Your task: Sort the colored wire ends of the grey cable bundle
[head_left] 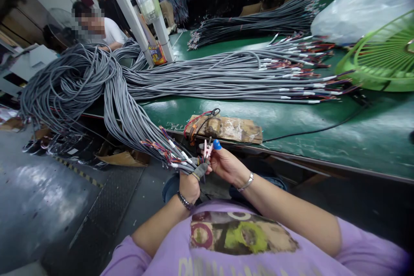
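Head view: from where I stand, the seated worker's two hands meet at the front edge of the green worktop (291, 120). The left hand (198, 172), its fingers in a grey covering, is closed around the near ends of a hanging bundle of grey round-jacketed cables (126, 116). Those ends, with white sleeves and bared thin coloured wires, lie just off the worktop's edge, above the worker's lap. The right hand (224, 163), a blue cap (217, 144) on its thumb, is drawn in close beside the left, fingers bent, at a small pink clip-like tool (208, 149); I can't tell how firmly it grips that, or whether it also pinches a wire.

Just beyond the hands, a worn wooden block (239, 129) lies along the worktop's edge, red and black leads at its left end. Behind it stretches a long row of grey cables (210, 78), wire ends to the right, and farther back a dark cable bundle (252, 26). A green round fan (388, 56) stands at right before a translucent plastic bag (362, 13). Another person (113, 34) sits at far left, beyond the coiled cables.
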Demonstrator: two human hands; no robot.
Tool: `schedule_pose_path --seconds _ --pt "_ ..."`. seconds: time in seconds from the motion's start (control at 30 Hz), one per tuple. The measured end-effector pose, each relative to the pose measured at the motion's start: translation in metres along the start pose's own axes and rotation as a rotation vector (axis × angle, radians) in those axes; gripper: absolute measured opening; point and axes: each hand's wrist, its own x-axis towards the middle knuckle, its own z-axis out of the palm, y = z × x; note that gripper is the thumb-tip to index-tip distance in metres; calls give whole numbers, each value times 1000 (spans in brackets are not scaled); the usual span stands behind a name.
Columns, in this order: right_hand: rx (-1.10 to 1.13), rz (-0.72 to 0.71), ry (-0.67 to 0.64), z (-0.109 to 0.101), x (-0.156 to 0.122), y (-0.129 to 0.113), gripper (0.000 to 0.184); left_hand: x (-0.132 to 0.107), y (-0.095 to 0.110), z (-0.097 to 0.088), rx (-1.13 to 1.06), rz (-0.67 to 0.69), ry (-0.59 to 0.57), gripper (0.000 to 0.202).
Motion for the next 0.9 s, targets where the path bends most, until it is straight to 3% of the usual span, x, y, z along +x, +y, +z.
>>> schedule_pose_path --seconds 0.37,0.9 --pt "-7 -5 -28 -2 -1 -1 46 -2 7 2 -76 4 -12 15" --pt "1 37 104 -10 -8 -6 42 -18 25 -6 34 9 -13 28"
